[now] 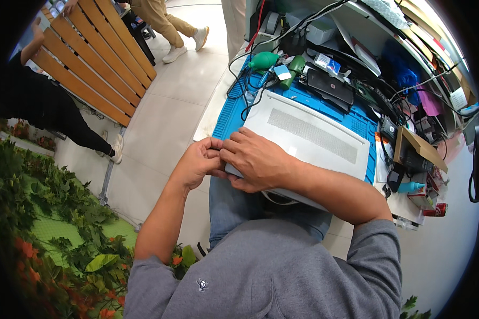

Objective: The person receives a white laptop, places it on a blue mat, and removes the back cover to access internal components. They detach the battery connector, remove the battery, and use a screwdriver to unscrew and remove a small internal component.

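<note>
A silver laptop (314,135) lies underside up, its long vent grille facing me, on a blue work mat at the near edge of the bench. My right hand (258,162) is curled over its near left corner, with the thumb low by the edge. Against those fingertips, just off the same corner, my left hand (196,162) has its fingers pinched together. Whatever sits between the fingertips is hidden; only a small dark spot shows there. My right forearm crosses above the laptop's near side.
A green air blower (263,60), a green cylinder (292,72) and a black flat device (330,86) lie beyond the laptop. Cables and an open cardboard box (418,151) crowd the right. Leafy plants stand at left, where people carry a slatted wooden panel (93,53).
</note>
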Demonstrator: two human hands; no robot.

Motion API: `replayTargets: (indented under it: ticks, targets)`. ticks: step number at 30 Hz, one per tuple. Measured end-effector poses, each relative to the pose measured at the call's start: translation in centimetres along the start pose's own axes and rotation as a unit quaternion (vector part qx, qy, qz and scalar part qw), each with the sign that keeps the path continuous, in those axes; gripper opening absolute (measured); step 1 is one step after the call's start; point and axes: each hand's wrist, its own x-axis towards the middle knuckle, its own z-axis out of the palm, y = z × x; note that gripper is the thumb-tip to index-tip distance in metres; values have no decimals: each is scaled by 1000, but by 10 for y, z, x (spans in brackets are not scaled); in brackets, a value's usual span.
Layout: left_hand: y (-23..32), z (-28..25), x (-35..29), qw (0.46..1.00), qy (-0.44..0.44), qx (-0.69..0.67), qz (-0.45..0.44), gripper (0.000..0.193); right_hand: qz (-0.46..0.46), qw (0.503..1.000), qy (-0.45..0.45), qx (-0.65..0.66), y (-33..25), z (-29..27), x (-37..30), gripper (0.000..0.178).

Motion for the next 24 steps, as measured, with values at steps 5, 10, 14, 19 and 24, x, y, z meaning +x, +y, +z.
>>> replayTargets:
  ticks: [5,10,14,19,24]
  targets:
    - [-5,9,-4,999,1,14,52,41,-40,994,69,79,10,9,4,43]
    - [-8,5,-3,999,-5,16,38,44,-39,991,50,116,8,-5,7,48]
    - [3,5,2,999,-20,33,33,50,-59,993,36,100,18,-8,12,49]
    - [10,-1,9,996,-46,69,36,60,-45,991,-2,127,29,-19,17,54]
    - [6,4,6,999,-10,35,19,61,-40,987,23,151,52,-11,27,50]
